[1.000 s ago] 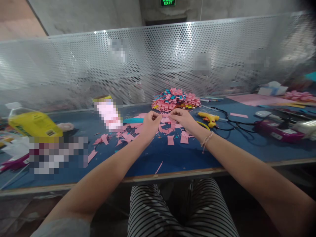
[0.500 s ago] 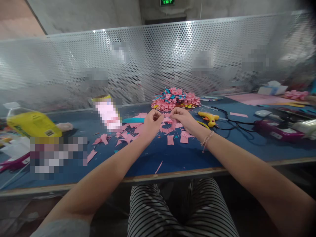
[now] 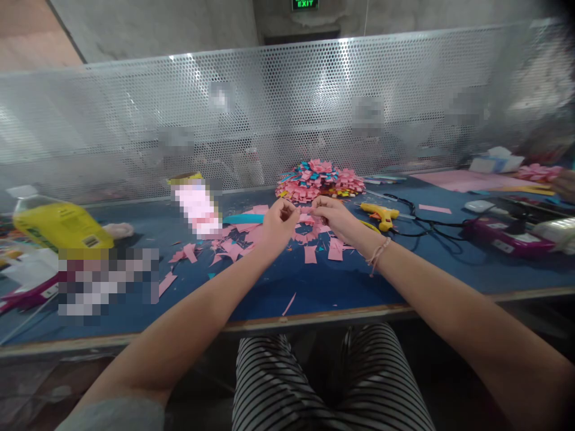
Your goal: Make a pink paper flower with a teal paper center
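Observation:
Both hands meet over the middle of the blue table. My left hand [image 3: 281, 220] is closed in a pinch, thumb against fingertips, on a small pink paper piece [image 3: 304, 211]. Facing it, my right hand [image 3: 330, 212] pinches the other side of the same piece; its exact shape is too small to make out. Cut pink paper pieces [image 3: 310, 254] lie scattered under and around the hands. Just behind them rises a heap of pink and blue fringed paper [image 3: 317, 173]. A blue handle-like object [image 3: 245, 219] lies beside my left hand, partly hidden by it.
To the right lie a yellow glue gun [image 3: 381, 215], black cables [image 3: 433, 224] and a purple device [image 3: 507, 236]. On the left stand a yellow-labelled bottle [image 3: 60, 224] and a phone-like bright screen [image 3: 197, 206]. A perforated metal panel [image 3: 291, 108] closes off the table's back.
My hands keep almost the same place and pinch, with only a slight shift of the fingers. The things on the table have not moved.

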`<move>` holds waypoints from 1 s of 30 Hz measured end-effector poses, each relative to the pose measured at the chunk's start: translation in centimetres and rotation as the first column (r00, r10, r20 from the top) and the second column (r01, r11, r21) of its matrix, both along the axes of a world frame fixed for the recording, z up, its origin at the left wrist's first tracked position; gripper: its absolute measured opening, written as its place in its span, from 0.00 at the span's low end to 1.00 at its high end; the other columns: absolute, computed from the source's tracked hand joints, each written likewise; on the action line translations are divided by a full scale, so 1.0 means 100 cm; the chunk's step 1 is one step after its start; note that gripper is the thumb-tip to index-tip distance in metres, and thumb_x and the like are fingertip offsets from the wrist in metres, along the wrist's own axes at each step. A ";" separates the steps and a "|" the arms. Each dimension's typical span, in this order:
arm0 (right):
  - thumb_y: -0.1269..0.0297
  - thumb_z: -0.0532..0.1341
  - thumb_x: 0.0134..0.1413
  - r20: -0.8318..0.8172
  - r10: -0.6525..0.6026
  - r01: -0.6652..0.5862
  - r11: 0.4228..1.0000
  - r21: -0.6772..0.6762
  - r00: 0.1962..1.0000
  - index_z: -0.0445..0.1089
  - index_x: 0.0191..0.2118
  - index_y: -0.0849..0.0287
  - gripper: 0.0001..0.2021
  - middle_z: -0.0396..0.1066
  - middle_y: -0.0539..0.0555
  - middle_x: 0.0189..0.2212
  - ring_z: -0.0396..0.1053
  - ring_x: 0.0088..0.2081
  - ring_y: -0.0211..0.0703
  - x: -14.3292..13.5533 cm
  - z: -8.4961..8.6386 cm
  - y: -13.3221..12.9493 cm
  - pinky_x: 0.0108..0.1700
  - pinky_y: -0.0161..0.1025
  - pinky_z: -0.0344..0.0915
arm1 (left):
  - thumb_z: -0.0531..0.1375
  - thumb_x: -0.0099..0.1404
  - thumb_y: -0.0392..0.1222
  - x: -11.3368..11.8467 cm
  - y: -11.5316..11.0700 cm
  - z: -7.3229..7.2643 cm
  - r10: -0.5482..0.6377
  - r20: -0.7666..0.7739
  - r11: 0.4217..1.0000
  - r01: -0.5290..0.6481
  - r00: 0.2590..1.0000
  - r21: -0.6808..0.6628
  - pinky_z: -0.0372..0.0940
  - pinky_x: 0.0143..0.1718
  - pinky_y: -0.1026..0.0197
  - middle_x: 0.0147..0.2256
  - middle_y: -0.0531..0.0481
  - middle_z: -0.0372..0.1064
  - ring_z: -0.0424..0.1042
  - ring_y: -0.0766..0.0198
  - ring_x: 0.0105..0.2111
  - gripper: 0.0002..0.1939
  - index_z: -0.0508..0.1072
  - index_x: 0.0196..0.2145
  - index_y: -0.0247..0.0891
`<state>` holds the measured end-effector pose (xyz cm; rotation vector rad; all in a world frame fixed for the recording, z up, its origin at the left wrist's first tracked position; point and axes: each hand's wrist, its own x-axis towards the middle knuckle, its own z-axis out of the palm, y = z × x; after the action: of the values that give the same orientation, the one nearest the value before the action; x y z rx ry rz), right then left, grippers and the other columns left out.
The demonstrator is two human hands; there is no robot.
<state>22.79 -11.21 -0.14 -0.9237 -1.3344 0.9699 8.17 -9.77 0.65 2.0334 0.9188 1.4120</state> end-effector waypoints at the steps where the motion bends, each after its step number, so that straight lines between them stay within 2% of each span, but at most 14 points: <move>1: 0.69 0.57 0.37 0.004 -0.001 0.001 1.000 -0.003 1.000 0.57 0.21 0.58 0.05 0.53 0.44 0.14 0.50 0.18 0.30 0.000 0.000 0.000 0.21 0.32 0.46 | 0.55 0.54 0.35 0.000 -0.001 0.000 0.000 0.000 1.000 0.000 1.000 -0.005 0.54 0.24 0.65 0.21 0.56 0.57 0.58 0.71 0.21 0.05 0.60 0.22 0.38; 6: 0.68 0.57 0.37 -0.001 0.010 -0.010 1.000 -0.025 1.000 0.57 0.21 0.58 0.05 0.53 0.43 0.14 0.49 0.17 0.30 0.001 0.001 -0.001 0.20 0.32 0.46 | 0.55 0.53 0.36 0.001 0.000 0.001 -0.011 0.018 0.998 0.012 1.000 -0.060 0.54 0.24 0.65 0.20 0.56 0.57 0.57 0.71 0.22 0.04 0.61 0.22 0.38; 13: 0.68 0.57 0.38 0.013 0.011 -0.010 1.000 -0.018 1.000 0.57 0.22 0.58 0.06 0.53 0.43 0.15 0.49 0.17 0.29 0.003 -0.001 0.002 0.20 0.31 0.46 | 0.56 0.52 0.37 0.001 0.010 -0.006 -0.091 0.116 0.978 0.111 0.989 -0.179 0.53 0.24 0.65 0.22 0.55 0.58 0.57 0.71 0.22 0.04 0.63 0.23 0.37; 22: 0.69 0.56 0.37 0.039 0.006 -0.004 0.999 -0.044 0.999 0.56 0.21 0.58 0.05 0.52 0.43 0.15 0.48 0.17 0.29 0.000 0.001 -0.001 0.19 0.31 0.46 | 0.56 0.50 0.35 0.001 0.013 -0.008 -0.086 0.120 0.979 0.106 0.989 -0.173 0.52 0.24 0.66 0.21 0.56 0.57 0.56 0.71 0.22 0.03 0.62 0.22 0.37; 30: 0.67 0.57 0.34 0.046 0.003 0.001 0.997 -0.081 0.999 0.57 0.20 0.58 0.06 0.51 0.43 0.15 0.48 0.18 0.29 -0.001 0.003 -0.003 0.19 0.31 0.46 | 0.55 0.49 0.36 0.004 0.015 -0.008 -0.066 0.173 0.960 0.110 0.983 -0.257 0.52 0.24 0.66 0.20 0.55 0.57 0.55 0.71 0.22 0.04 0.62 0.19 0.37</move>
<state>22.73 -11.48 0.19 -1.0123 -1.3418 1.0148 8.57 -8.26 -0.18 1.7136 0.8834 1.3077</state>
